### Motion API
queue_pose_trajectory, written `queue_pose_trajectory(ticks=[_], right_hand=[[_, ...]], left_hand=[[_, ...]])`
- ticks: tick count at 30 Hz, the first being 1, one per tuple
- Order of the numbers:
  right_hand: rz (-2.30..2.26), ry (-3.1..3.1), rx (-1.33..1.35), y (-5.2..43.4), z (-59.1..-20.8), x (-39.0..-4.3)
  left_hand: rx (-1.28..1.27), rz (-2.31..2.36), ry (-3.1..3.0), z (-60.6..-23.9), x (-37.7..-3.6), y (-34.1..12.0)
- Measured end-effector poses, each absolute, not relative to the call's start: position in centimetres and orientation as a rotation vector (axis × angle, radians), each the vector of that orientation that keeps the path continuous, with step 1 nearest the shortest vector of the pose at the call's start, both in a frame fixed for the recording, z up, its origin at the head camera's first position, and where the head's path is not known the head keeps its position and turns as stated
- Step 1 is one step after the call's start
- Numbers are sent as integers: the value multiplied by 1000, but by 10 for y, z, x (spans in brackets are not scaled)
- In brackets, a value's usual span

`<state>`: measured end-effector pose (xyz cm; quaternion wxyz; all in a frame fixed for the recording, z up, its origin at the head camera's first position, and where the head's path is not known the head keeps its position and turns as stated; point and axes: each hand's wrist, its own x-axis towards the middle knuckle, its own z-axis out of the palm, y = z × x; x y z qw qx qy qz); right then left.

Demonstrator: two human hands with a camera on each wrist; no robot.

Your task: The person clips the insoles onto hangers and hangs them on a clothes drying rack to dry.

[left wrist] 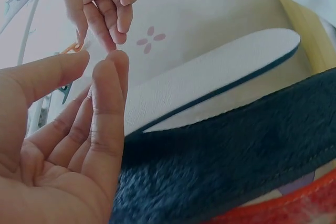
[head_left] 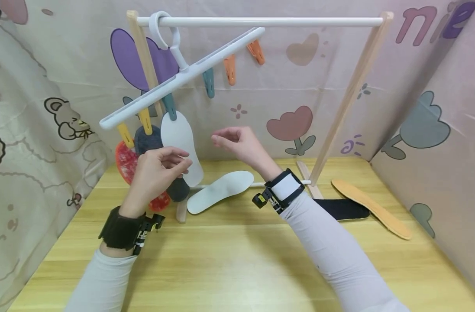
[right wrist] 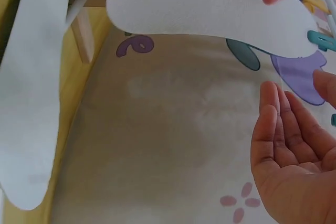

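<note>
A white insole (head_left: 179,138) hangs from a teal clip (head_left: 169,106) on the white hanger (head_left: 206,65). To its left, a dark fuzzy insole (head_left: 148,139) and a red patterned insole (head_left: 127,162) hang from yellow clips. My left hand (head_left: 159,173), fingers softly bent and holding nothing, is in front of these insoles and covers part of them. The right hand (head_left: 237,141) is raised just right of the hanging white insole, with thumb and fingers apart and nothing between them. Below the hands, a second white insole (head_left: 221,190) lies tilted over the rack's bottom rail.
The hanger slopes down to the left from the rack's top rail (head_left: 280,21). One teal clip (head_left: 208,83) and orange clips (head_left: 230,70) hang bare on its right half. Right of the wooden rack post (head_left: 350,95), black (head_left: 342,209) and tan (head_left: 371,208) insoles overlap on the table.
</note>
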<state>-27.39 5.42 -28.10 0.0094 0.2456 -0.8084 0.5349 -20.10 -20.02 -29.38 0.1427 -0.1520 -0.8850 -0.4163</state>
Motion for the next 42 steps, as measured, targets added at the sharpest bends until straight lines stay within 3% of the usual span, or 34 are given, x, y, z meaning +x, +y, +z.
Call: queue_pose_trajectory(ticks=[26, 42], right_hand=[[1405, -2683, 689, 88, -331, -254], [1451, -2797, 549, 110, -360, -247]], left_hand=[[-624, -1113, -2682, -313, -231, -151], [-543, -1071, -2770, -324, -251, -138]])
